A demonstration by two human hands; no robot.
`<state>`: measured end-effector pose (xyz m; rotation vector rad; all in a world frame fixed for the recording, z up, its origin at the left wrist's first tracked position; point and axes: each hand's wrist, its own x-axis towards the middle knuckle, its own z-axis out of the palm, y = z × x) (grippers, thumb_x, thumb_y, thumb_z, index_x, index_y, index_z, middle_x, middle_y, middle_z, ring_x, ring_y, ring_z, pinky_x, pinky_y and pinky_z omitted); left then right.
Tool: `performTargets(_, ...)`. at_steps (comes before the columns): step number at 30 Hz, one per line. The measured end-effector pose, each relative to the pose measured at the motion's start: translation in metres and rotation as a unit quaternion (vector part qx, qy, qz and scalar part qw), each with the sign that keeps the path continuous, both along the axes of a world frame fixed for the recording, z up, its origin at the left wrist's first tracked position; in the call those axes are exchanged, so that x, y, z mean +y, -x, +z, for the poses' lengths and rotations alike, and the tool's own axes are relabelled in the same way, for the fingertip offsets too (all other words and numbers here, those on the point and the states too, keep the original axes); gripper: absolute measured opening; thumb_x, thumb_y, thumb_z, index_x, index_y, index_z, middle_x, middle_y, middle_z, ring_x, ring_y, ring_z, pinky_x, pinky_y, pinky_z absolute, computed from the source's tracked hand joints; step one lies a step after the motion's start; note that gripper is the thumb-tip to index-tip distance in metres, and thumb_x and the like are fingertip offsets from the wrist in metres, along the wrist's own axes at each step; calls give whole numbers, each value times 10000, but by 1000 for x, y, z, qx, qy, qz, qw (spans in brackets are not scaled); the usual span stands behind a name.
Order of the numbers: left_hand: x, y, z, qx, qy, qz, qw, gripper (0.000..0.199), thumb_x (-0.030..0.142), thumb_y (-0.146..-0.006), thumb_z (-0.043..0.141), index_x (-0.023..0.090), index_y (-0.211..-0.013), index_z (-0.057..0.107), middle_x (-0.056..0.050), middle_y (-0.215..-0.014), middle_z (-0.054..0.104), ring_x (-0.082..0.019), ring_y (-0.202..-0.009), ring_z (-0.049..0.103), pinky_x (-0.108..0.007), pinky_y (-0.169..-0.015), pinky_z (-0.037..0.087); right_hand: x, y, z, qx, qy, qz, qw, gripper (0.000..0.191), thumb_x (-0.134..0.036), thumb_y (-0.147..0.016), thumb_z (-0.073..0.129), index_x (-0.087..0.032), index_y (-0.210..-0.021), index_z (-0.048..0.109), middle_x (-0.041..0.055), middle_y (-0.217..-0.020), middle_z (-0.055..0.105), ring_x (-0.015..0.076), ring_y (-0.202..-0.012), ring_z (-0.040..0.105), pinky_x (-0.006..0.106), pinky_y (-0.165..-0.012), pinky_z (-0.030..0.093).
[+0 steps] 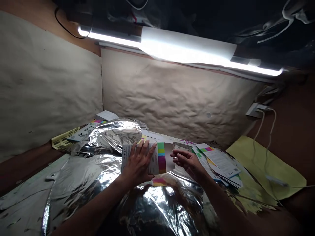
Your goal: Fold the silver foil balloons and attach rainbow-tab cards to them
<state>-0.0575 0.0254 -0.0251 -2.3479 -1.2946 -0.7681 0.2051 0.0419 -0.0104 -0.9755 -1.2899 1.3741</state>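
A printed cardboard sleeve or carton (153,160) lies in front of me, grey with small text, a band of green, blue, yellow and magenta, and a plain white end on the right. Flat across its left part rests my left hand (140,160), fingers spread. My right hand (185,161) is at the white end, thumb and fingers drawn together in a pinch; whatever may be between the fingertips is too small to make out. Beneath the carton spreads shiny silver film (159,200), which mirrors the coloured band.
Printed cards (221,164) lie in a loose pile on the right, beside yellow sheet (268,167). Crumpled silver film (115,132), a card with a line drawing (85,131) and a yellow slotted tray (64,138) are on the left. White cables hang from a wall socket (257,110).
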Motion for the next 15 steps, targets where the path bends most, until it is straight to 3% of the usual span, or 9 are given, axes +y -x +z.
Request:
performTargets(5,1,0,-4,-1,-1,-1,1000,1207,731,-621,708,121,-1554,246,-225,-1543,318,-396,-1446,219,-566,-1201,32,-9,16,5,-182,-177,-101,962,323,-464,-810,724,-195,-986,758,101,-1028,750,238,-904,700,379,-810,557)
performTargets(9,-3,-4,-4,14,-13,-7,1000,1209,695,-625,738,136,-1563,218,-210,-1572,277,-392,-1463,183,-564,-1201,24,-15,43,-3,-163,-156,-5,974,304,-369,-851,679,-209,-1108,696,81,-1042,747,241,-940,708,378,-822,574)
performTargets(12,-4,-6,-4,26,-17,-14,999,1223,667,-615,762,147,-1567,198,-200,-1583,263,-387,-1466,181,-557,-1203,27,-13,57,-11,-173,-154,-15,973,240,-330,-844,671,-199,-1044,675,70,-963,753,230,-847,715,352,-741,585)
performTargets(15,0,-2,-8,1,-14,-4,1000,1227,675,-613,745,116,-1560,200,-207,-1561,303,-390,-1457,205,-559,-1206,22,0,43,-14,-249,-209,-31,945,265,-357,-918,568,-198,-1111,655,82,-1043,736,225,-903,707,355,-793,579)
